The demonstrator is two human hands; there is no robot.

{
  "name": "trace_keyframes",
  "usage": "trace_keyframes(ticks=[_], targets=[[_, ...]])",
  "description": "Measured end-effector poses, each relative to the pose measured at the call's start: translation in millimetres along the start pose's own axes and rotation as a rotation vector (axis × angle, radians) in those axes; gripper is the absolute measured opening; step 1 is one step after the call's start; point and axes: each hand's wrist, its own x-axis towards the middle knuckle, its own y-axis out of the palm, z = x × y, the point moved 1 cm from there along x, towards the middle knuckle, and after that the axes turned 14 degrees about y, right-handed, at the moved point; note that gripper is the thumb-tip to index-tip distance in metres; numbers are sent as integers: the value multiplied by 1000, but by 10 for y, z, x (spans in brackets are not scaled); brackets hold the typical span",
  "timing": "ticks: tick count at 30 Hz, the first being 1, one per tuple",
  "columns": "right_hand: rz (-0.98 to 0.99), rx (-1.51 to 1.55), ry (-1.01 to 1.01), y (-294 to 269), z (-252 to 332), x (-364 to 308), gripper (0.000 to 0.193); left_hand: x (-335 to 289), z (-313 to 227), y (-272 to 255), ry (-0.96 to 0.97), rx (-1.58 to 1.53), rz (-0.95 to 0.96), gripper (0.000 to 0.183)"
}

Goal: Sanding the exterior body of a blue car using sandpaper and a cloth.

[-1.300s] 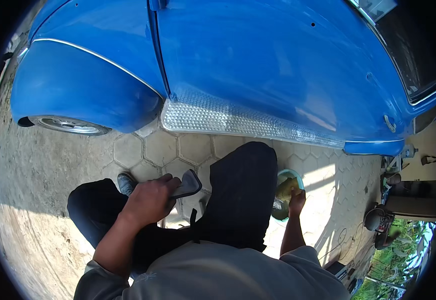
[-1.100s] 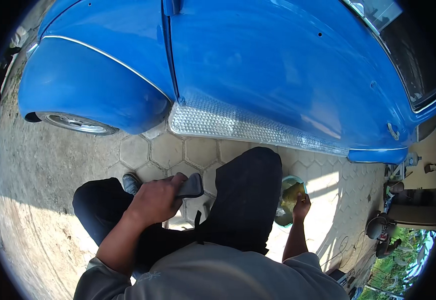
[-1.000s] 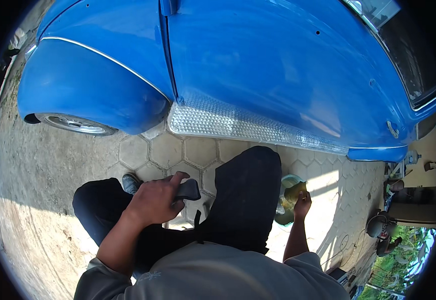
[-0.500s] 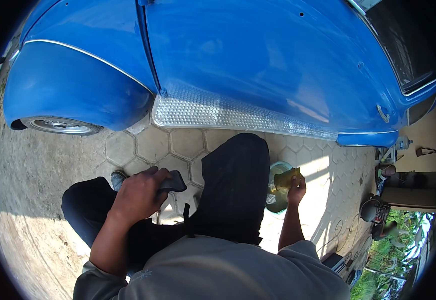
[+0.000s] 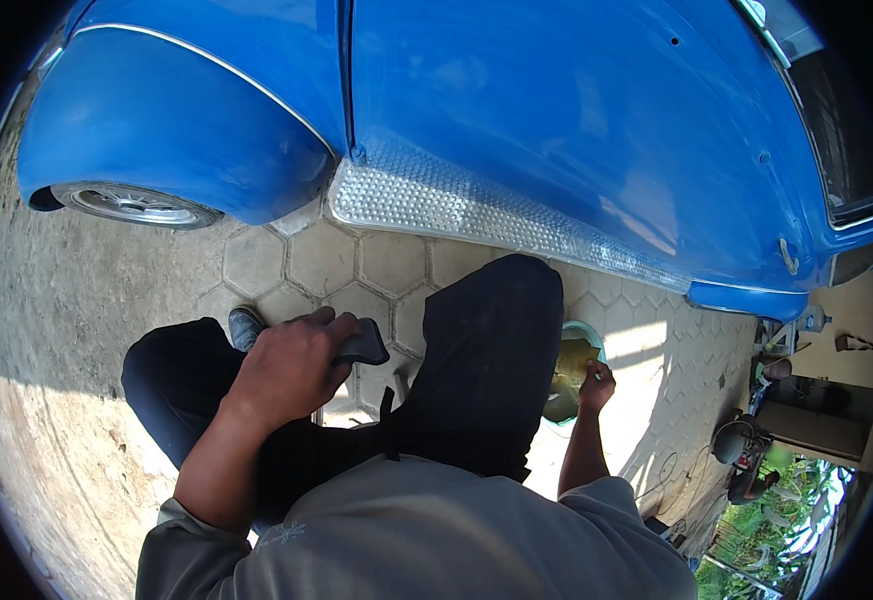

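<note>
My left hand [image 5: 292, 365] is closed round a dark grey block [image 5: 365, 343] with rounded corners, held above the paving between my knees. To the right of my raised knee, my right hand [image 5: 597, 385] pinches a thin yellow-brown sheet [image 5: 575, 358], which looks like sandpaper. The sheet hangs over a pale green basin [image 5: 598, 340] on the ground. My knee hides the basin's left side. In front of me stands a blue car [image 5: 517, 100] with a studded silver running board [image 5: 437, 200]; neither hand touches it.
At the left, the car's rounded fender [image 5: 177, 110] bulges out over a wheel [image 5: 142, 203]. Hexagonal paving [image 5: 392, 258] runs below the running board. Far right, a dark cabinet [image 5: 819, 408], various household items and green plants [image 5: 767, 525] line the yard.
The view has shifted, so the car sits further right. My right hand has lowered the sheet toward the basin and the sheet is turned differently. My left hand keeps its hold on the block.
</note>
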Motion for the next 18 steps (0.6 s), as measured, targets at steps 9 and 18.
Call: trace_keyframes(ticks=[9,18], targets=[[-29,-241,17,154,-187,63,27,-59,18,1,-4,11,-13,46],[239,-307,-47,114,-46,2,32,-139,54,25,-24,24,-2,44]])
